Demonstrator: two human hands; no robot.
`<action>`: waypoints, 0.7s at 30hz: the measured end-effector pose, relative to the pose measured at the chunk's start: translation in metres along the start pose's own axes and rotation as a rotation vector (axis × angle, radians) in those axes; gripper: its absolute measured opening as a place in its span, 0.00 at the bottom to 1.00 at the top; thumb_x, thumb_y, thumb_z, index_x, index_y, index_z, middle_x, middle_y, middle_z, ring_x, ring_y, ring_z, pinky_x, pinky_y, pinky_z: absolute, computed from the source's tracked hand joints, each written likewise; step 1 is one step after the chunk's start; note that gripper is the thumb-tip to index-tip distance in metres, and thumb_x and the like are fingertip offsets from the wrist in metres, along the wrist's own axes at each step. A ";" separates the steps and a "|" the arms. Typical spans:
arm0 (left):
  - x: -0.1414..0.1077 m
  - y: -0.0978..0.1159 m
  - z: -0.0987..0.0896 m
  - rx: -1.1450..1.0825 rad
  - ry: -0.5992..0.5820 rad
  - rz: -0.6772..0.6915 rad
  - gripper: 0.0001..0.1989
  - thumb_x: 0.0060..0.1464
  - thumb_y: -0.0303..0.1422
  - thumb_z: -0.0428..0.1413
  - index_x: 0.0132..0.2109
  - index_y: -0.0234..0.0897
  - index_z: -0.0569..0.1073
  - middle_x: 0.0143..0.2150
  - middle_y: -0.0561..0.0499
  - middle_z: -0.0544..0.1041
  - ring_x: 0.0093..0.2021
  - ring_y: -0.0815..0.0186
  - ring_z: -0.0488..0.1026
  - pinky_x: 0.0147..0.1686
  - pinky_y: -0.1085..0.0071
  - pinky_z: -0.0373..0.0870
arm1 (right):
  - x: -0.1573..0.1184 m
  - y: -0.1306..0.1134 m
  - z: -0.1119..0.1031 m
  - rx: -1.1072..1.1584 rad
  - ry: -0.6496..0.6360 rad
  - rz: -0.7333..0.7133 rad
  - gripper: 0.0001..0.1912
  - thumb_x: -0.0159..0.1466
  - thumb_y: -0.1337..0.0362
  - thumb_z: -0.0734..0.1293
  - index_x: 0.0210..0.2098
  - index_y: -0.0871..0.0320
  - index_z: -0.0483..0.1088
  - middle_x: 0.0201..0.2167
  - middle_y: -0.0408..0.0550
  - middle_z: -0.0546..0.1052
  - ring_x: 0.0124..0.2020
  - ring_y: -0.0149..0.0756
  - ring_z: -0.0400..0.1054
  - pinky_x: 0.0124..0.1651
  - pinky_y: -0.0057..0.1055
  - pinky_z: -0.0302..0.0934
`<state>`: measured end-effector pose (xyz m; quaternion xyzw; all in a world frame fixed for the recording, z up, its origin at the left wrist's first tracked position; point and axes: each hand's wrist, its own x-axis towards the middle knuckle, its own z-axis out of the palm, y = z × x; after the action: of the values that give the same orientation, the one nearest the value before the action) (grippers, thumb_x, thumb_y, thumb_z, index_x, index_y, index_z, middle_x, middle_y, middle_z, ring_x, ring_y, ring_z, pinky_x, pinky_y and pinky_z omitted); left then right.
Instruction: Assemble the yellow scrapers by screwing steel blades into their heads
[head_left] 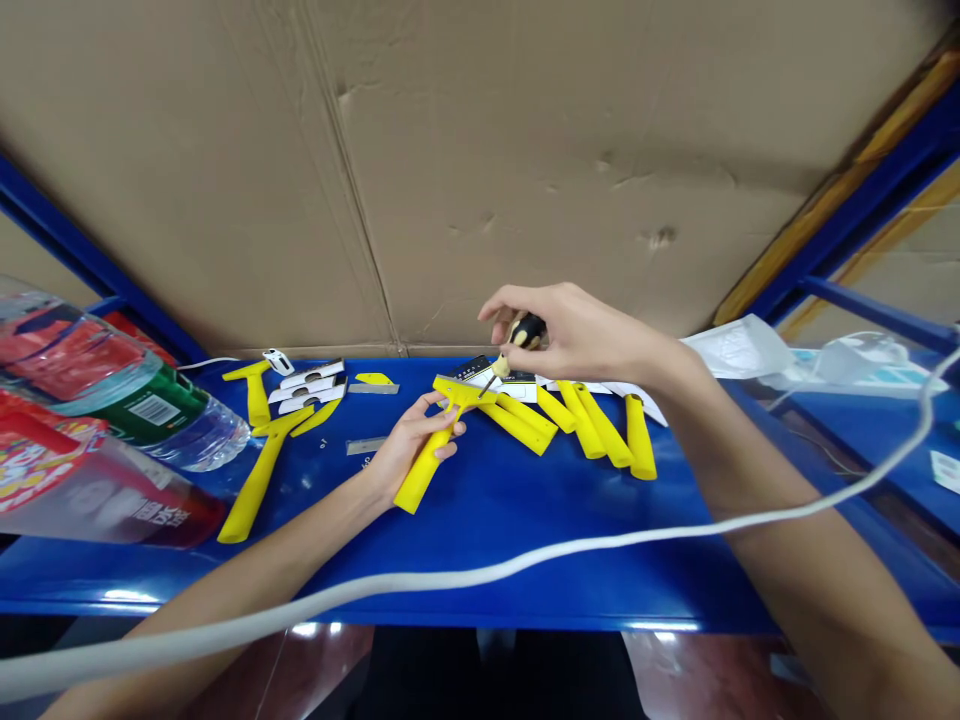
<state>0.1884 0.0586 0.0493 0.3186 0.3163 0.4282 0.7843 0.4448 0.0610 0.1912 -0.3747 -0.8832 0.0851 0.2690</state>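
Note:
My left hand (pixel 405 452) is closed around the neck of a yellow T-shaped scraper (pixel 418 482), its handle slanting down toward me. In my right hand (pixel 581 325), above the shelf, is a screwdriver (pixel 528 331) with a black and cream handle. The screwdriver's tip meets the right part of the scraper head; whether it sits in a screw is too small to tell. Several yellow handles (pixel 585 420) lie to the right of the scraper. Another yellow T-shaped scraper (pixel 259 480) rests left of my left hand.
A plastic bottle (pixel 161 405) and a tub (pixel 112 490) stand at the left. Small white boxes (pixel 311 385) and clear strips (pixel 365 446) lie on the blue shelf (pixel 517 530). A white cable (pixel 480 575) crosses in front of my forearms. Cardboard (pixel 487 180) closes the back.

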 end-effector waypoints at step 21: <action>-0.002 -0.002 0.004 0.027 0.030 -0.010 0.27 0.54 0.23 0.73 0.52 0.40 0.67 0.53 0.40 0.82 0.34 0.68 0.81 0.18 0.80 0.61 | 0.000 0.000 0.003 -0.018 0.034 0.039 0.12 0.70 0.63 0.72 0.53 0.55 0.74 0.42 0.47 0.85 0.37 0.40 0.78 0.42 0.38 0.66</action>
<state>0.1914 0.0549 0.0509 0.3212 0.3354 0.4248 0.7771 0.4437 0.0613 0.1888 -0.3958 -0.8716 0.0761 0.2790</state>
